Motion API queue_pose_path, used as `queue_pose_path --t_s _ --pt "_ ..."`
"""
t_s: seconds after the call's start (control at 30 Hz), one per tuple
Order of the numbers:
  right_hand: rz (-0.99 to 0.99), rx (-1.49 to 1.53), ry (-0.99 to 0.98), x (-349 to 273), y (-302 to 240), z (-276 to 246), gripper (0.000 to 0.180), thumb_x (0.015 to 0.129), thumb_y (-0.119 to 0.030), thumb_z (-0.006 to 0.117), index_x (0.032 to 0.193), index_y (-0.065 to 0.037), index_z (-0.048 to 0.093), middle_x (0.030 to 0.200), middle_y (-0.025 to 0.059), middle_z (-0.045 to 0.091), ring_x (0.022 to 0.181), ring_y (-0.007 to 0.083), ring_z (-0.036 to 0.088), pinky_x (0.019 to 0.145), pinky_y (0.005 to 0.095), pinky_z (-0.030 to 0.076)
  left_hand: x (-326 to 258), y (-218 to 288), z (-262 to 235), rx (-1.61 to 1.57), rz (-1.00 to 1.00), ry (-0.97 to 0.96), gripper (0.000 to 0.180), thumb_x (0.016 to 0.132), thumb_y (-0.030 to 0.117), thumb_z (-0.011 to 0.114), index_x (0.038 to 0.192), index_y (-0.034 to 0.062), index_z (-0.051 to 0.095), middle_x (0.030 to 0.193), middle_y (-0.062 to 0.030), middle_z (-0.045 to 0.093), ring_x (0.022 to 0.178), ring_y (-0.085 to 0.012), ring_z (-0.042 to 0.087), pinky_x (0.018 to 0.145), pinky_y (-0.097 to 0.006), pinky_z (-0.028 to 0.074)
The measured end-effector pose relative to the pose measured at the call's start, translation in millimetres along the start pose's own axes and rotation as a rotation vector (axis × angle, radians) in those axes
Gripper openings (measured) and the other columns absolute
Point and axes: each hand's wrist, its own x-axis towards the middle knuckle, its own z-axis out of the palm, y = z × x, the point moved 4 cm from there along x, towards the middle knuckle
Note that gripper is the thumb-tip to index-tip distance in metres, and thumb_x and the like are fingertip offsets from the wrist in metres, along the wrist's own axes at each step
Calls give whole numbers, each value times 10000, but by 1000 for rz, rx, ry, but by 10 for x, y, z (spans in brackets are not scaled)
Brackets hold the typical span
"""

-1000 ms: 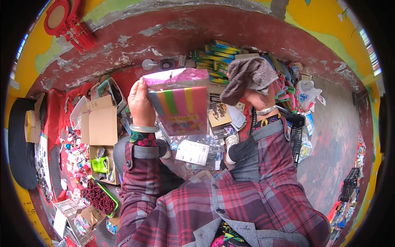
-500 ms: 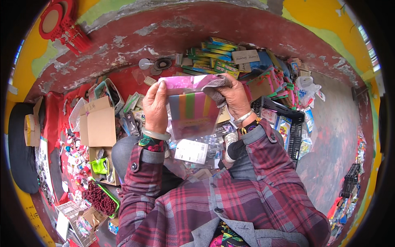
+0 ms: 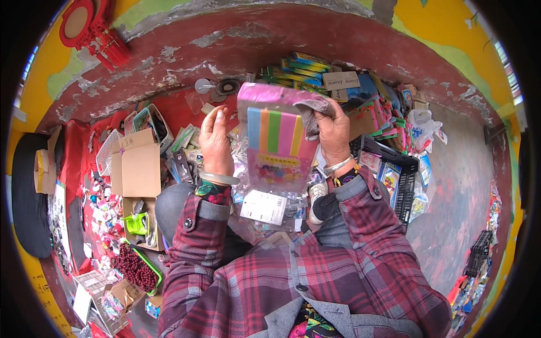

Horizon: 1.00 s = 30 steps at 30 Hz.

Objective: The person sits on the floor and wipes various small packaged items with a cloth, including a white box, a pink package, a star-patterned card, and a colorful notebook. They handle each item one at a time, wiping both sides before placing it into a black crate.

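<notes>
A pink box (image 3: 277, 152) with blue, orange, green, pink and yellow stripes, seemingly in clear plastic film, is held up in front of me. My right hand (image 3: 333, 135) grips its upper right corner, with a grey cloth (image 3: 314, 115) bunched between the fingers and the box. To the left of the box, my left hand (image 3: 216, 145) is raised and apart from it. Its fingers are stretched upward and hold nothing. Below the box, a white label (image 3: 263, 207) lies on clear plastic packaging between my legs.
A black crate (image 3: 403, 169) of packets stands at the right. Against the wall are stacked yellow-green boxes (image 3: 301, 70). At the left are an open cardboard box (image 3: 135, 169), a green basket (image 3: 152, 132) and a tray of dark red beads (image 3: 135, 267).
My left hand has let go of the box's upper left corner. The box has shifted right and tilted, showing more of its face, while my right hand keeps its grip.
</notes>
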Motion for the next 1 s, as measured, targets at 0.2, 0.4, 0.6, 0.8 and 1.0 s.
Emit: queue_pose_path --t_s 0.2,0.4,0.6,0.8,1.0 --pt "-642 -759 -189 -268 -254 495 377 663 -28 643 1030 -61 561 904 112 624 806 290 614 694 352 498 -299 -191 340 -337 -402 -96 531 889 436 502 1266 70 423 1265 -78 466 1182 -220 429 999 -357 320" --pt "-742 -768 -507 -706 -260 884 427 616 -37 640 1038 -38 575 953 119 628 884 270 620 762 353 495 -96 -224 140 -501 -475 -306 380 932 292 419 1195 23 469 1135 -156 558 1007 -275 563 903 -413 433" --pt "-56 -247 -733 -466 -301 714 341 732 -3 640 1066 -29 577 958 85 636 892 181 616 820 296 474 -44 -225 91 -722 -535 -330 402 946 286 367 1215 0 455 1162 -174 544 1062 -318 533 943 -437 401" --pt "40 171 -284 -270 -340 497 497 839 -229 603 1272 -54 433 1183 110 539 1089 241 520 903 338 405 -65 -142 247 -819 -477 -392 399 955 290 382 1250 27 438 1182 -98 534 1090 -215 504 971 -359 365" --pt "-445 -865 -598 -665 -38 835 589 875 -479 425 1358 -149 360 1436 83 282 1354 283 174 1053 477 77 -320 -221 355 -849 -662 -518 589 896 525 404 1238 48 447 1196 -109 520 1119 -263 489 969 -394 383"
